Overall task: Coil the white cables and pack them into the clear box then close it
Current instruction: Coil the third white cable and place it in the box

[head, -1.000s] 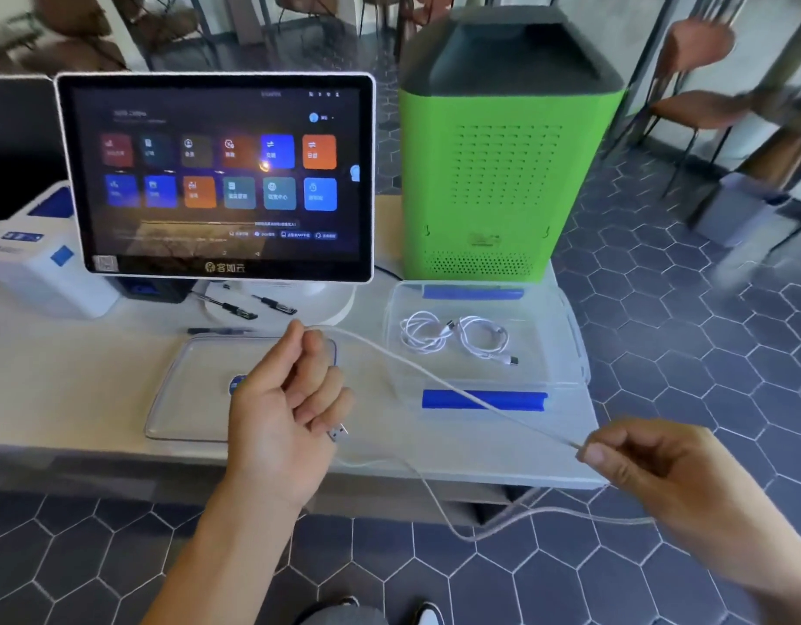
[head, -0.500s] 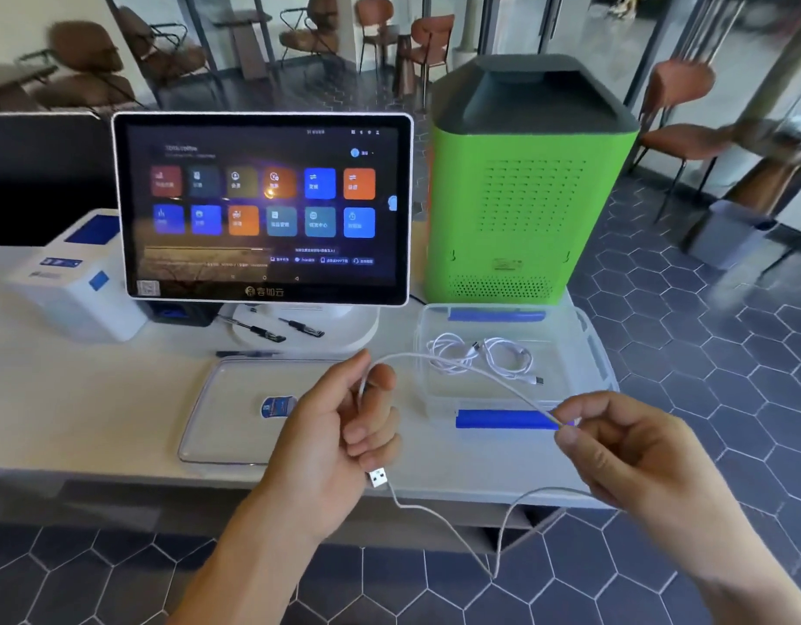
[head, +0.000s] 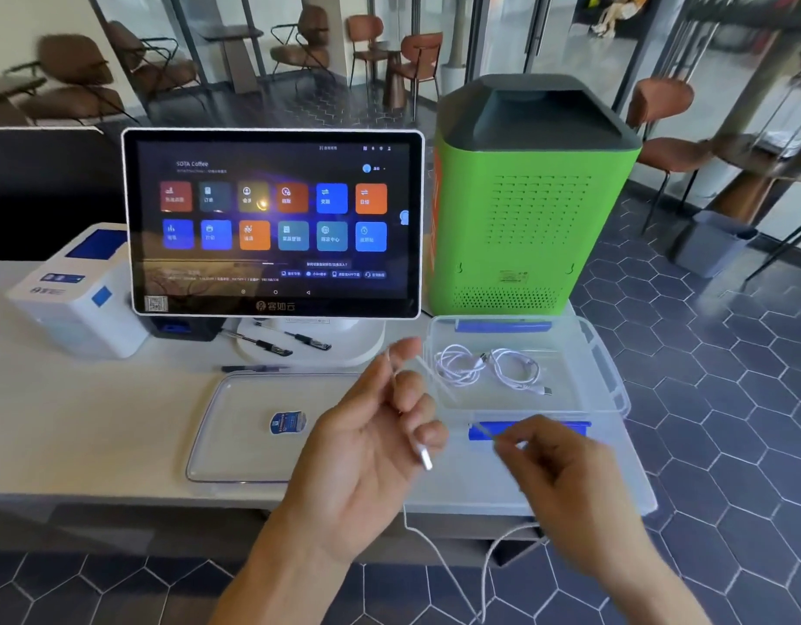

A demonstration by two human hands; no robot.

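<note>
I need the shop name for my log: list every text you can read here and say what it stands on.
"SOTA Coffee": top left of the touchscreen.
"客如云": bottom bezel of the touchscreen.
Tile captions, the status row and the QR code on the touchscreen: too small to read.
White printer labels: blurred.
Blue sticker on the clear lid: unreadable.
Green unit label: unreadable.

Two coiled white cables [head: 491,369] are seen lying in the clear plastic box [head: 608,376], just beyond the right hand's fingers [head: 509,444]. The clear flat lid [head: 236,426] is laid left of the left hand's fingers [head: 407,390].
</note>
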